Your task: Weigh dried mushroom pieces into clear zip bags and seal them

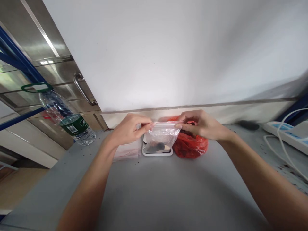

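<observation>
A clear zip-lock bag (163,136) hangs between my two hands, with dark and pale pieces at its bottom that I cannot name. My left hand (131,129) pinches the left end of its top edge. At the right end, the thumb and fingers of my right hand (201,125) are closed on the same edge. Beneath the bag lies a small white-rimmed tray or scale (157,154), mostly covered by it. Behind and below my right hand sits a red plastic bag (192,147) with brown contents. Flat clear bags (126,152) lie under my left hand.
A large water bottle (69,120) with a green label stands at the left edge of the grey table (154,192). On the right are a white power strip (288,133), a white cable (281,128) and a dark object (249,124). A white wall (168,57) rises behind.
</observation>
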`<state>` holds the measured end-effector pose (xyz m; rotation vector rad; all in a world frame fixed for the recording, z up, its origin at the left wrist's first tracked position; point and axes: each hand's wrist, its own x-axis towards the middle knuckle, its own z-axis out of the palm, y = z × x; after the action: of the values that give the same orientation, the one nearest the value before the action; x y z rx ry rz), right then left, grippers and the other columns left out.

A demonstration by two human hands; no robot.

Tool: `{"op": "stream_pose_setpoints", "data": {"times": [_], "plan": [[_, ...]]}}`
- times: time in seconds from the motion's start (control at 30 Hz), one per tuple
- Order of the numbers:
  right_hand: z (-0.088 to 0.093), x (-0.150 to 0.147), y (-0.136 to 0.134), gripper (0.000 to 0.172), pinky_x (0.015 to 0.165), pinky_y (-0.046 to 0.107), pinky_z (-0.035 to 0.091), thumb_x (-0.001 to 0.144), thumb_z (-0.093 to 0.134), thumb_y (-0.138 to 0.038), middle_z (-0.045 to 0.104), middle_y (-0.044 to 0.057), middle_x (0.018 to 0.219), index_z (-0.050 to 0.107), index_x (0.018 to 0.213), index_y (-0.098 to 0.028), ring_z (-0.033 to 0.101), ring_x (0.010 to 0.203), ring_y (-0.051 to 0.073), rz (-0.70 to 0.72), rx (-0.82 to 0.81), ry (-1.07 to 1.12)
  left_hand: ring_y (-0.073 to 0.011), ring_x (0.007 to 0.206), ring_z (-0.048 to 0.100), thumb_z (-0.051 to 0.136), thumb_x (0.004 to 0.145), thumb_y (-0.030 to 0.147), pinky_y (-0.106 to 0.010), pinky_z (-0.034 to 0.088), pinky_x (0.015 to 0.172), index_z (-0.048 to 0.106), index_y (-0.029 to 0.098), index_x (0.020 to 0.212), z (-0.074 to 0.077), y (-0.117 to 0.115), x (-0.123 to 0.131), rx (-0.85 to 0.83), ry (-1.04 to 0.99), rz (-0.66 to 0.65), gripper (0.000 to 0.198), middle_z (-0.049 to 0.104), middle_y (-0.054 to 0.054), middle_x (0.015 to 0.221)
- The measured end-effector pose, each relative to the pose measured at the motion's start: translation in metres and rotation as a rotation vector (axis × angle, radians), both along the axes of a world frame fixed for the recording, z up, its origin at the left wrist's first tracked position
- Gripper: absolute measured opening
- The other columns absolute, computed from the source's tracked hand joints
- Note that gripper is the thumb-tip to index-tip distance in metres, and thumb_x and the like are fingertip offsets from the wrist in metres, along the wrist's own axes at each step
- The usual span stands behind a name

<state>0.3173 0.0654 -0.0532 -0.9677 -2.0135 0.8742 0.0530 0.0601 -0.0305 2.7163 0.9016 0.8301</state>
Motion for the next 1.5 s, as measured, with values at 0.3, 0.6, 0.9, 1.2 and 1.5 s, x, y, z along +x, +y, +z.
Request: {"op": "stream_pose_setpoints", "data": {"times": [0.3, 0.6, 0.9, 1.2, 1.5], "plan": [[-0.004, 0.02, 0.008, 0.049, 0.056, 0.032, 0.046, 0.067, 0.079, -0.068, 0.065, 0.003, 0.063, 0.064, 0.062, -0.022, 0.056, 0.06, 0.016, -0.13, -0.002, 0.014, -0.0129, 0.059, 0.064, 0.05, 0.095, 0.03, -0.021, 0.044, 0.055, 0.063, 0.018, 0.068, 0.013, -0.004, -0.019, -0.034, -0.041, 0.119, 0.033, 0.071, 0.0, 0.065], [0.003, 0.008, 0.004, 0.045, 0.086, 0.042, 0.056, 0.07, 0.083, -0.048, 0.072, 0.009, 0.11, 0.071, 0.106, -0.023, 0.067, 0.099, 0.026, 0.018, 0.024, 0.103, -0.0109, 0.061, 0.063, 0.06, 0.094, 0.029, -0.019, 0.044, 0.055, 0.07, 0.019, 0.071, 0.022, -0.013, -0.013, 0.004, -0.012, 0.088, 0.028, 0.073, 0.001, 0.067], [0.016, -0.02, -0.022, 0.02, 0.051, 0.029, 0.042, 0.081, 0.068, -0.03, 0.057, -0.003, 0.057, 0.061, 0.063, -0.024, 0.054, 0.054, 0.014, 0.27, -0.198, -0.267, -0.0119, 0.058, 0.059, 0.073, 0.09, 0.028, -0.024, 0.046, 0.055, 0.073, 0.019, 0.071, 0.003, -0.022, 0.033, 0.159, -0.232, 0.012, 0.02, 0.071, -0.001, 0.066], [0.015, -0.007, -0.012, 0.016, 0.061, 0.033, 0.054, 0.079, 0.071, -0.035, 0.069, 0.001, 0.068, 0.069, 0.07, -0.022, 0.067, 0.065, 0.02, 0.241, -0.259, -0.112, -0.0181, 0.079, 0.067, 0.084, 0.073, 0.051, -0.029, 0.054, 0.071, 0.07, 0.018, 0.101, -0.001, -0.01, 0.025, -0.328, -0.112, 0.08, 0.045, 0.073, -0.005, 0.091], [0.014, 0.018, -0.005, 0.051, 0.076, 0.036, 0.06, 0.069, 0.085, -0.033, 0.079, 0.007, 0.102, 0.075, 0.117, -0.021, 0.073, 0.093, 0.025, 0.286, -0.35, -0.013, -0.0154, 0.067, 0.06, 0.061, 0.091, 0.034, -0.024, 0.037, 0.056, 0.069, 0.016, 0.089, -0.007, -0.004, 0.019, -0.389, 0.203, 0.027, 0.019, 0.071, -0.002, 0.079]]}}
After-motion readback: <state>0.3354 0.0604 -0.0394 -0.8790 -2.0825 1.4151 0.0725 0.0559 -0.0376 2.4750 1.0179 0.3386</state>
